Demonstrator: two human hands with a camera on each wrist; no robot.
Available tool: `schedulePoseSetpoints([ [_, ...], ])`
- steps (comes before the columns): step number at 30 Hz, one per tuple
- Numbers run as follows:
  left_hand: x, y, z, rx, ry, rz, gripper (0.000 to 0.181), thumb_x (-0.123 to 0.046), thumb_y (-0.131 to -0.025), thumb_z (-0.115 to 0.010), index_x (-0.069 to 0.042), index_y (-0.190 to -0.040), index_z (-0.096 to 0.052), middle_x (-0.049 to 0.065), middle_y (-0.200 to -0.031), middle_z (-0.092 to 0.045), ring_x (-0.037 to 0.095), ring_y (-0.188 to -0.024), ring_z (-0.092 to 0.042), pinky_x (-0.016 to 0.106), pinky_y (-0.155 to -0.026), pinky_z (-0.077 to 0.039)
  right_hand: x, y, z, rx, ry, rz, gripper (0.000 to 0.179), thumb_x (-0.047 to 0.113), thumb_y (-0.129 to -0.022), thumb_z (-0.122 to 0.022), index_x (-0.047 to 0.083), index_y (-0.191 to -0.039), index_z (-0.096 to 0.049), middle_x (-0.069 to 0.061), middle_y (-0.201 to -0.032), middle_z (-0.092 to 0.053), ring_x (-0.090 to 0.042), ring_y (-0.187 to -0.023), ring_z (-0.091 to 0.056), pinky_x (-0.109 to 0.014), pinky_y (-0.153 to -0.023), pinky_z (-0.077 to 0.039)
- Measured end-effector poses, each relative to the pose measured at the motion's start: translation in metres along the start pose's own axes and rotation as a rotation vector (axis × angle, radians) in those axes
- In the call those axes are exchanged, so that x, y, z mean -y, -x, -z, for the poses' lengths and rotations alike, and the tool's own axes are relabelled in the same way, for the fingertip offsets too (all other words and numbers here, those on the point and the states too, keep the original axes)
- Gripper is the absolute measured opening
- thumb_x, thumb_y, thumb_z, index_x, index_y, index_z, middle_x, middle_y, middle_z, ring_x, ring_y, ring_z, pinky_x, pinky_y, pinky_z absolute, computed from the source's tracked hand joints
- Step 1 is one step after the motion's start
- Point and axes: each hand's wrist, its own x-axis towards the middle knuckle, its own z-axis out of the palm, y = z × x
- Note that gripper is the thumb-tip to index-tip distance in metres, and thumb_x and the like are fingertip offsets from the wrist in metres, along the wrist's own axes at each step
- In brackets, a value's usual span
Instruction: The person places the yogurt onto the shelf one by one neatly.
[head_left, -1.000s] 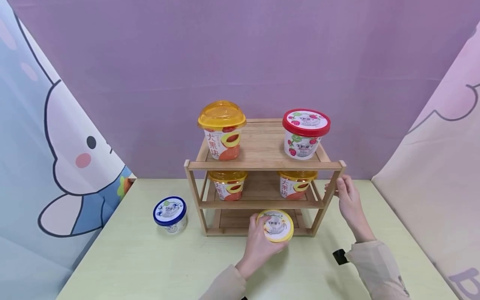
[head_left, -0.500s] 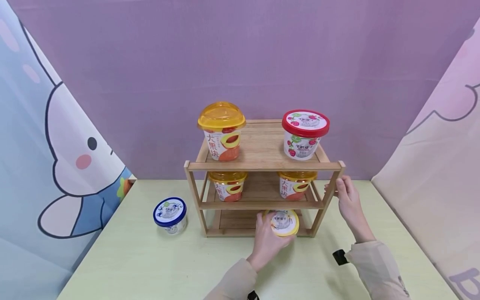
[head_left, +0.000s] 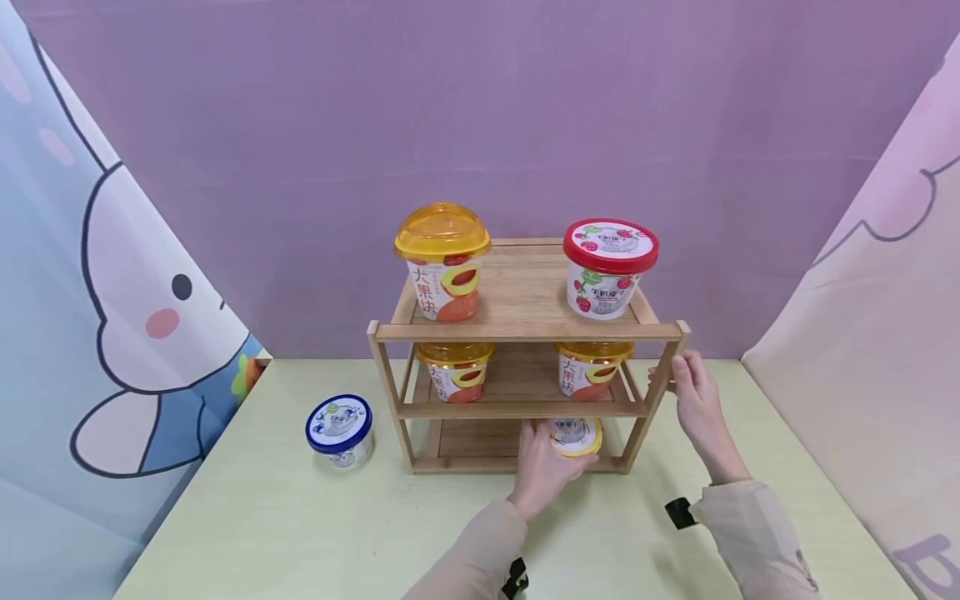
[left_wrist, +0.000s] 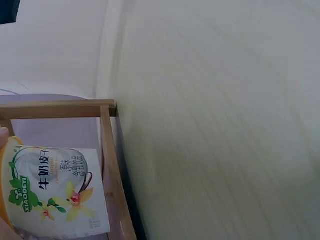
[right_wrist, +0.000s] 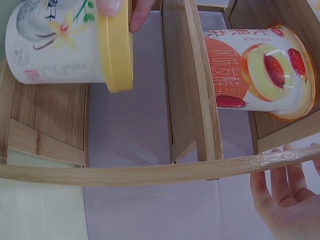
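My left hand (head_left: 542, 471) holds a white tub with a yellow lid (head_left: 576, 435) by the lid, at the front of the lowest level of a wooden rack (head_left: 525, 332). In the right wrist view, the tub (right_wrist: 65, 42) overlaps the bottom shelf, with fingertips on its yellow rim. The left wrist view shows the vanilla-flower print on the tub (left_wrist: 57, 192) inside the frame. My right hand (head_left: 701, 408) grips the rack's right upright at middle height, its fingers (right_wrist: 280, 185) passing behind the wood.
A blue-lidded tub (head_left: 340, 429) stands on the table (head_left: 300, 533) left of the rack. On the top shelf are an orange-domed peach cup (head_left: 444, 262) and a red-lidded tub (head_left: 611, 268). Two peach cups fill the middle shelf's ends, including the right one (head_left: 591, 371).
My left hand has carried the yellow-lidded tub forward and rightward, so the middle shelf's front rail now covers part of its lid. The right hand stays on the upright.
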Motion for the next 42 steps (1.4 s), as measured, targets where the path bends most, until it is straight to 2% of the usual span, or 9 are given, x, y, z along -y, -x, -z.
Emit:
schedulePoseSetpoints([
  [7, 0.005, -0.010, -0.007, -0.044, -0.009, -0.091, 0.079, -0.038, -0.059, -0.081, -0.011, -0.124, -0.045, 0.008, -0.118, -0.043, 0.023, -0.107, -0.041, 0.035, -0.089, -0.039, -0.001, 0.000, 0.000, -0.003, 0.002, -0.024, 0.016, 0.015, -0.097, -0.032, 0.018, -0.095, -0.048, 0.013, -0.078, -0.057, 0.001, -0.074, -0.056, -0.012, -0.069, -0.044],
  [10, 0.006, -0.012, -0.009, -0.050, -0.013, -0.109, 0.077, -0.035, -0.059, -0.081, -0.010, -0.123, -0.047, 0.008, -0.117, -0.046, 0.024, -0.107, -0.042, 0.035, -0.089, -0.038, -0.001, 0.000, 0.000, -0.007, -0.012, -0.027, 0.016, 0.015, -0.096, -0.033, 0.020, -0.094, -0.048, 0.012, -0.078, -0.058, 0.000, -0.074, -0.056, -0.012, -0.068, -0.044],
  [13, 0.005, -0.014, -0.009, -0.025, -0.021, -0.099, 0.077, -0.039, -0.060, -0.079, -0.011, -0.124, -0.046, 0.007, -0.117, -0.047, 0.024, -0.108, -0.041, 0.035, -0.090, -0.038, -0.001, 0.000, 0.000, -0.005, -0.012, -0.016, 0.017, 0.014, -0.097, -0.033, 0.020, -0.094, -0.048, 0.012, -0.078, -0.058, 0.000, -0.074, -0.056, -0.011, -0.068, -0.044],
  [16, 0.005, -0.016, -0.010, 0.026, -0.012, -0.075, 0.080, -0.041, -0.063, -0.077, -0.014, -0.128, -0.041, 0.003, -0.121, -0.046, 0.022, -0.111, -0.039, 0.035, -0.093, -0.036, 0.000, 0.000, 0.000, -0.006, -0.031, -0.011, 0.017, 0.014, -0.096, -0.033, 0.021, -0.093, -0.049, 0.010, -0.078, -0.058, 0.000, -0.074, -0.056, -0.012, -0.068, -0.045],
  [21, 0.006, -0.020, -0.012, 0.083, 0.043, -0.024, 0.078, -0.035, -0.066, -0.077, -0.015, -0.130, -0.038, 0.003, -0.123, -0.043, 0.022, -0.113, -0.038, 0.034, -0.095, -0.035, 0.000, 0.000, 0.001, -0.004, -0.065, -0.013, 0.017, 0.015, -0.096, -0.033, 0.020, -0.094, -0.050, 0.009, -0.079, -0.059, -0.002, -0.074, -0.057, -0.012, -0.069, -0.045],
  [24, 0.006, -0.023, -0.012, 0.095, 0.067, -0.012, 0.077, -0.032, -0.066, -0.076, -0.014, -0.130, -0.038, 0.005, -0.123, -0.043, 0.022, -0.113, -0.040, 0.033, -0.095, -0.036, 0.000, 0.000, 0.001, 0.003, -0.040, -0.009, 0.016, 0.015, -0.097, -0.033, 0.019, -0.094, -0.049, 0.010, -0.080, -0.059, -0.001, -0.074, -0.056, -0.012, -0.069, -0.044],
  [33, 0.010, -0.027, -0.012, 0.123, 0.104, -0.065, 0.073, -0.030, -0.068, -0.075, -0.016, -0.129, -0.038, 0.000, -0.123, -0.045, 0.016, -0.114, -0.042, 0.030, -0.096, -0.034, -0.001, 0.000, 0.000, -0.005, -0.035, 0.011, 0.019, 0.011, -0.096, -0.033, 0.021, -0.093, -0.048, 0.009, -0.078, -0.059, -0.001, -0.073, -0.057, -0.012, -0.068, -0.045],
  [42, 0.010, -0.031, -0.014, 0.110, 0.030, -0.091, 0.064, -0.034, -0.070, -0.073, -0.014, -0.124, -0.046, 0.000, -0.118, -0.052, 0.018, -0.109, -0.047, 0.031, -0.092, -0.038, -0.001, 0.000, 0.000, -0.004, -0.036, 0.011, 0.019, 0.012, -0.096, -0.033, 0.022, -0.093, -0.048, 0.007, -0.078, -0.059, -0.001, -0.074, -0.057, -0.011, -0.068, -0.045],
])
